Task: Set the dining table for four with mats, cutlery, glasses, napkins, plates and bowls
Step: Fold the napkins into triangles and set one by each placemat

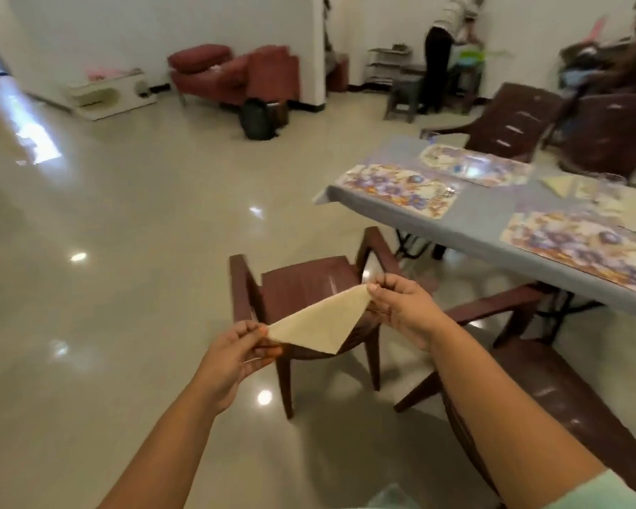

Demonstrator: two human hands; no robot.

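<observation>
Cream triangular folded cloth napkin (318, 326) held taut above a brown plastic chair (305, 284).
Left hand (232, 356) and right hand (401, 310) fingers each pinch a corner.

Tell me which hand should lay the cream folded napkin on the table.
The right hand. It pinches the cream folded napkin's far corner on the side toward the grey-clothed table, which lies to the right; the left hand would have to cross over.
</observation>
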